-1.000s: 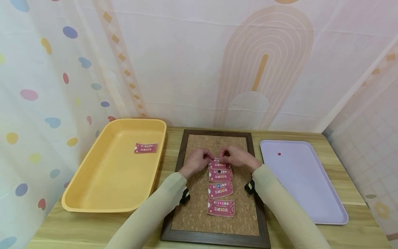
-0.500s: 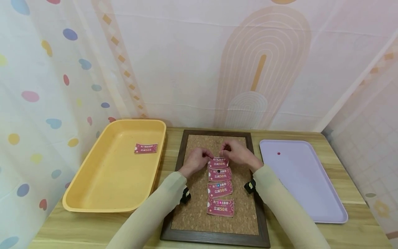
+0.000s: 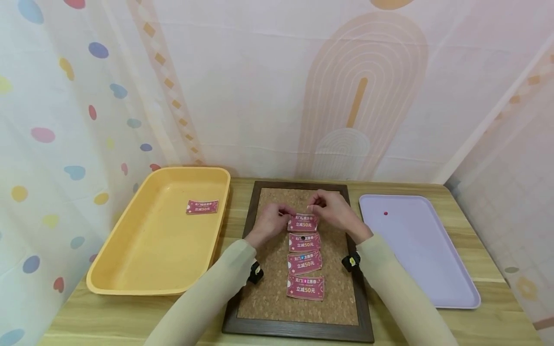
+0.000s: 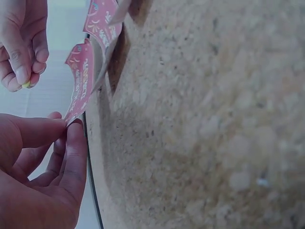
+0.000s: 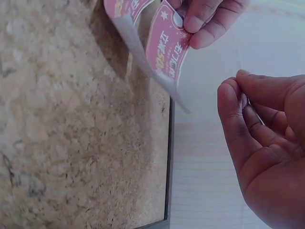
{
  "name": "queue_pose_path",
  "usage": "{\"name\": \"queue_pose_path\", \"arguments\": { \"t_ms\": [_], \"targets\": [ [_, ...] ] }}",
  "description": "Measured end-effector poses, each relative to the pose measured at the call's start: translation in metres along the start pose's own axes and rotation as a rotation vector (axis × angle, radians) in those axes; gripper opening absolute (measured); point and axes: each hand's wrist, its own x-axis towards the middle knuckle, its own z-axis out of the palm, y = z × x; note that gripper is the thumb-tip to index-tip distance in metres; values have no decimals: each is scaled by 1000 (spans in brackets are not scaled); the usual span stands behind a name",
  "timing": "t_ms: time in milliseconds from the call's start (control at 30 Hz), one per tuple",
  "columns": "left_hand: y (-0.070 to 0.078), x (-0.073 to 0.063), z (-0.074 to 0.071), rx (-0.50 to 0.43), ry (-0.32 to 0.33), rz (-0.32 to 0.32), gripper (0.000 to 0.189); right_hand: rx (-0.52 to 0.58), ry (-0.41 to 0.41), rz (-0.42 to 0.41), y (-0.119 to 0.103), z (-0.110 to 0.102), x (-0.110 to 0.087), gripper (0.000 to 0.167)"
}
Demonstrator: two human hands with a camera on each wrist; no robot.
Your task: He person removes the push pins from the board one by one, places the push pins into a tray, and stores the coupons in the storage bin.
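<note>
My left hand (image 3: 269,222) pinches the upper left corner of a red paper coupon (image 3: 302,224) with thumb and forefinger, over the framed cork board (image 3: 259,302). In the left wrist view this coupon (image 4: 82,78) curls off the cork. My right hand (image 3: 334,211) stays apart from it, just beyond its upper right corner, pinching a tiny yellow pin (image 4: 26,84) mostly hidden by the fingertips. Below lie more coupons in a column: one with a black pin (image 3: 303,238), one with a blue pin (image 3: 302,257), and the lowest with a pink pin (image 3: 305,281).
On the left stands a yellow tray (image 3: 151,240) with one coupon (image 3: 202,207) inside. To the right lies a lilac tray (image 3: 428,259) bearing a small red pin (image 3: 385,213). A patterned curtain (image 3: 259,96) hangs behind the wooden table (image 3: 95,317).
My left hand has moved the top coupon slightly up the board, opening a gap above the coupon below. My right hand has come off the coupon and shifted up and right.
</note>
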Motion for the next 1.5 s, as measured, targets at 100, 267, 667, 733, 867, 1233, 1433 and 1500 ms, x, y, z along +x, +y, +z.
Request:
{"name": "queue_pose_path", "arguments": {
  "t_ms": [100, 267, 667, 733, 867, 1233, 1433, 1500],
  "targets": [
    [0, -1, -4, -33, 8, 17, 21, 5, 26, -6, -2, -1, -2, 6],
    [2, -4, -10, -47, 36, 46, 16, 12, 65, -17, -6, -3, -7, 8],
    [13, -9, -23, -40, 97, 55, 13, 107, 93, -1, -20, -11, -16, 8],
    [14, -10, -27, -33, 109, 75, 12, 122, 89, -4, -21, -13, -18, 9],
    [16, -13, -34, -50, 115, 114, 10, 127, 86, -19, -25, -19, -22, 12],
    [21, -24, -50, -98, 92, 86, 10, 120, 135, -34, -34, -33, -32, 13],
    [24, -31, -63, -111, 96, 86, 12, 93, 164, -56, -33, -41, -38, 9],
    [23, -33, -68, -93, 105, 80, 12, 84, 170, -59, -32, -44, -39, 9]
  ]
}}
